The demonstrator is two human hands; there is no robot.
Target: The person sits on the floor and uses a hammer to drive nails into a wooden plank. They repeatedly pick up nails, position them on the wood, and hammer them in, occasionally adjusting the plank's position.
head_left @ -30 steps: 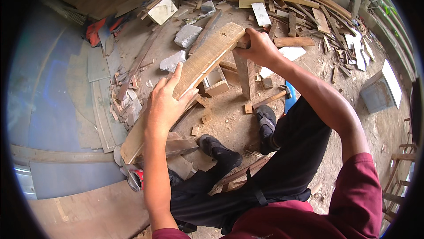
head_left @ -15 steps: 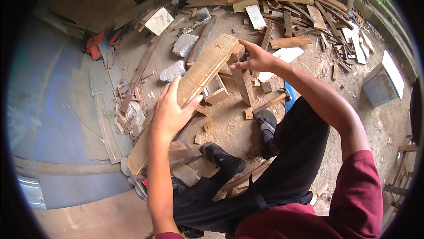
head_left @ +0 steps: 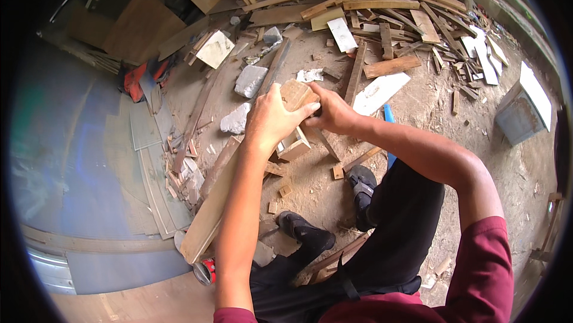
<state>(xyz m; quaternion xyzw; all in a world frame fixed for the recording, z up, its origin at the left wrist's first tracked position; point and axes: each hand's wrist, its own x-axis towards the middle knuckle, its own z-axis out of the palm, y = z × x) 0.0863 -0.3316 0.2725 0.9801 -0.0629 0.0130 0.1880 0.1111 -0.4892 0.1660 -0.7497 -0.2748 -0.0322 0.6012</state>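
Observation:
My left hand [head_left: 271, 117] and my right hand [head_left: 335, 110] come together at the middle, both closed round a light-brown piece of wood [head_left: 295, 93]. It now points nearly end-on, so its length is hidden. Left fingers wrap its left side, with the thumb reaching across toward the right hand. The right hand grips its right edge. Just beneath them sits a small open wooden box [head_left: 293, 148]. A narrow dark wood strip [head_left: 325, 145] slants down below the right hand. A long pale plank [head_left: 209, 218] lies beside my left forearm.
A hammer handle [head_left: 363, 158] rests near my shoes, its head hidden by my right forearm. Concrete chunks [head_left: 250, 80] lie ahead. Scrap wood [head_left: 412, 24] is heaped at the far right. A grey bin [head_left: 519, 114] stands right; a red can [head_left: 206, 269] is lower left.
The piece of wood has turned from lengthwise to nearly end-on. My left hand has moved up and right, close to my right hand, which shifted slightly left and down.

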